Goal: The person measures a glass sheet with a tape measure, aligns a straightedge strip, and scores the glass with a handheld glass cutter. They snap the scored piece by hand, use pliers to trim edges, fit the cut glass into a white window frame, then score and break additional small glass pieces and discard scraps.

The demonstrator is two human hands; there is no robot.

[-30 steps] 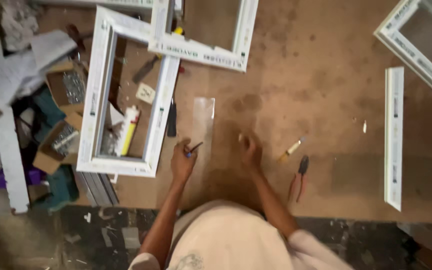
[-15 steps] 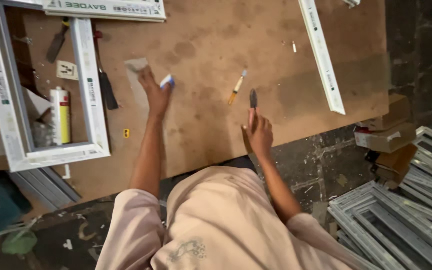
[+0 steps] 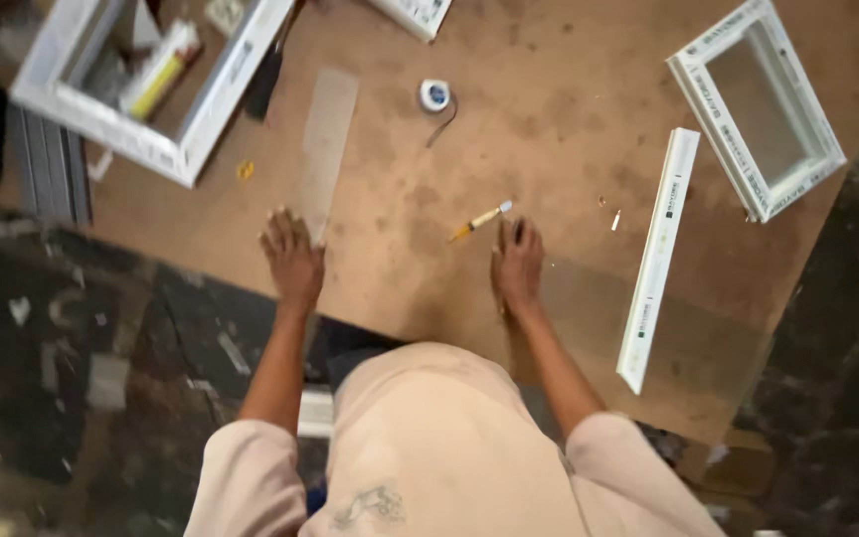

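Flanking the right hand (image 3: 517,267): small screwdriver (image 3: 481,220), white profile strip (image 3: 657,257) (well apart)

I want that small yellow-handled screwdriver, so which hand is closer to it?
Right. The right hand lies flat just below the screwdriver, nearly touching its tip end; the left hand rests well off to its left, by the clear strip.

The white window frame (image 3: 141,99) at upper left is cut off by the top edge. Whatever lies under the right hand (image 3: 517,267) is hidden. The floor debris is blurred.
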